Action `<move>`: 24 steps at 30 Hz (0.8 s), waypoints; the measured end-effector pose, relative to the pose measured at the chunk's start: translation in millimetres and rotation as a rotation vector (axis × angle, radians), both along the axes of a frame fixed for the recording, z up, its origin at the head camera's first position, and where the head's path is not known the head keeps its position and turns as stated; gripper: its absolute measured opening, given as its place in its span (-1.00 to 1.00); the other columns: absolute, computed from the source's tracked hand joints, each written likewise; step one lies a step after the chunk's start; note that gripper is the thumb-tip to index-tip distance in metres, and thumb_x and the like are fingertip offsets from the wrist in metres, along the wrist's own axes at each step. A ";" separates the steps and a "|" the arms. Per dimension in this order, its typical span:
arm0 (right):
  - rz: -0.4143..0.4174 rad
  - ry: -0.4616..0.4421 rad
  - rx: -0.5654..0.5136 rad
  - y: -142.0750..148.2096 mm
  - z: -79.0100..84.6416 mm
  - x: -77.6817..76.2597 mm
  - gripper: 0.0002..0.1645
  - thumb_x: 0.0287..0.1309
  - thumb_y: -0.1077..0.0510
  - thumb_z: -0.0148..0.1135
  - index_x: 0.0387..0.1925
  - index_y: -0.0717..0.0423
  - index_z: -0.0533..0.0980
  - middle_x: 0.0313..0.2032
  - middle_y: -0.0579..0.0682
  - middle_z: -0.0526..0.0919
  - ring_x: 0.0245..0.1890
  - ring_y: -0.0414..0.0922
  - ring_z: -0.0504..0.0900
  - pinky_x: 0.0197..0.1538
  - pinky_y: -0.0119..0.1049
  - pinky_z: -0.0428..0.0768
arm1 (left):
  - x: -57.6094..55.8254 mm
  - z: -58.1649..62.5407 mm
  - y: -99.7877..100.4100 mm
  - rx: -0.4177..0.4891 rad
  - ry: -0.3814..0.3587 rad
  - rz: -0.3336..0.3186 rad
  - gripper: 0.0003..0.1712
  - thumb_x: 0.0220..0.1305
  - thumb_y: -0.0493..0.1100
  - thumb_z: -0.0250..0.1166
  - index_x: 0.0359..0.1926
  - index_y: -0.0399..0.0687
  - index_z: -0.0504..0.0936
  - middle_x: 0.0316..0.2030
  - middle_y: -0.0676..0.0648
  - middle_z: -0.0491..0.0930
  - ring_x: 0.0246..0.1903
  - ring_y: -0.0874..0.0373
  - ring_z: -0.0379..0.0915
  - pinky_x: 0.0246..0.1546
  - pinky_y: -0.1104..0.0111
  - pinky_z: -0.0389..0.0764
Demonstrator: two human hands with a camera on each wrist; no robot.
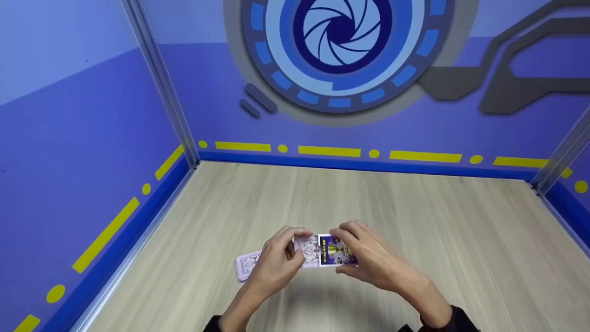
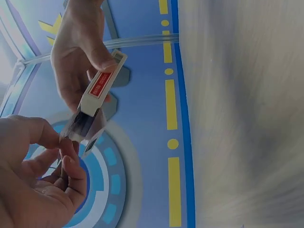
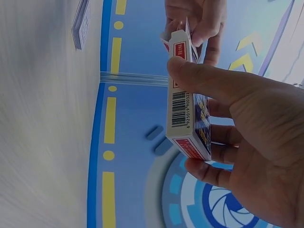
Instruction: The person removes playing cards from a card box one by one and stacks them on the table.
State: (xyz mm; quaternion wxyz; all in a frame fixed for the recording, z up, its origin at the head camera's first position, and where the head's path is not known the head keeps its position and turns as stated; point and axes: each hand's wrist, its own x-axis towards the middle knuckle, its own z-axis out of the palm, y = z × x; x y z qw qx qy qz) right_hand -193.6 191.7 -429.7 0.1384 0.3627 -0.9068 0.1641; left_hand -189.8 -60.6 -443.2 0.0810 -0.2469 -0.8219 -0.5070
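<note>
My right hand (image 1: 380,259) grips a playing card box (image 1: 335,252) with a dark, colourful front. A barcode and red labels show on the white side of the box (image 3: 178,107) in the right wrist view. At the box's open left end, my left hand (image 1: 275,263) pinches playing cards (image 1: 308,250) with patterned backs between thumb and fingers. The cards line up with the box's mouth, and the left wrist view shows a loose flap (image 2: 96,126) there. Both hands hold these things above the table.
A pile of playing cards (image 1: 248,264) with patterned backs lies on the wooden table (image 1: 415,221), just left of my left hand. Blue printed panels (image 1: 193,92) wall in the table at the back and sides, with metal posts (image 1: 168,87) at the corners.
</note>
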 end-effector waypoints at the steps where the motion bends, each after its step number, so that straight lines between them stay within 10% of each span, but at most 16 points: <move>1: -0.003 -0.001 0.000 0.6 0.0 -0.2 -0.12 -0.03 -0.06 0.67 0.31 0.02 0.47 0.14 -0.05 0.52 0.11 -0.12 0.49 0.15 -0.06 0.59 | 0.2 0.9 -1.3 -0.024 0.026 -0.001 -0.52 0.21 -0.50 0.19 0.10 -0.08 0.69 -0.03 0.05 0.59 -0.33 0.27 0.42 -0.35 0.47 0.50; 11: -0.015 0.000 0.024 2.7 -0.5 -1.2 -0.14 0.06 -0.12 0.60 0.34 0.02 0.44 0.15 -0.02 0.52 0.11 -0.11 0.52 0.14 -0.06 0.61 | 2.8 8.2 -10.8 -0.345 0.296 0.021 -0.62 0.21 -0.06 0.53 0.05 0.06 0.74 0.08 0.12 0.61 -0.10 0.27 0.59 -0.16 0.30 0.64; 17: -0.024 0.001 0.036 2.3 -0.4 -0.6 -0.14 0.07 -0.14 0.59 0.33 0.03 0.45 0.15 -0.03 0.53 0.12 -0.11 0.51 0.15 -0.07 0.60 | 6.6 9.9 -10.7 -0.542 0.293 0.050 -0.36 0.03 0.18 0.61 0.15 0.17 0.69 0.17 0.11 0.55 0.06 0.18 0.56 -0.01 0.14 0.61; 24: -0.023 -0.006 0.024 2.4 -0.3 -0.4 -0.14 0.05 -0.13 0.61 0.33 0.02 0.46 0.16 -0.03 0.53 0.13 -0.11 0.51 0.17 -0.06 0.59 | 8.7 11.3 -10.4 -0.555 0.277 0.064 -0.38 0.07 0.08 0.61 0.17 0.13 0.65 0.17 0.07 0.54 0.11 0.13 0.55 0.04 0.10 0.60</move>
